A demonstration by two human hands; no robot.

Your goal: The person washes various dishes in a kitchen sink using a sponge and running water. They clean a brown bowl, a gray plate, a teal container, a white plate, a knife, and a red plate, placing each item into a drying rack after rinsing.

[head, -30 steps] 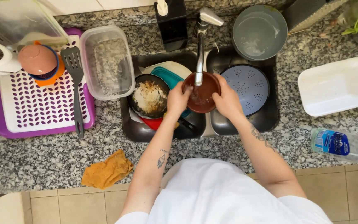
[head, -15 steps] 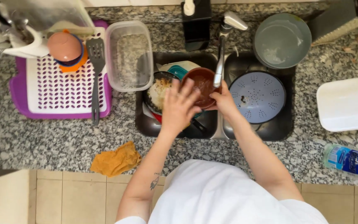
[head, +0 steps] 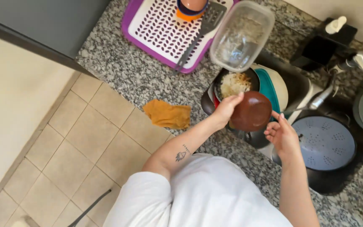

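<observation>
Brown round glazed bowl [head: 252, 111] sits over the left sink basin, tipped on its side. Likely rigid, breakable, slick when wet; best held by the rim. Left hand [head: 227, 108] pinches its rim, fingers closed on it. Right hand [head: 283, 135] is open just beside it, holding nothing. Below: dirty black pan with food scraps [head: 234, 84], teal lid [head: 269, 85]. Chrome faucet [head: 327, 90] crowds the right; perforated grey strainer [head: 325, 143] fills the other basin.
</observation>
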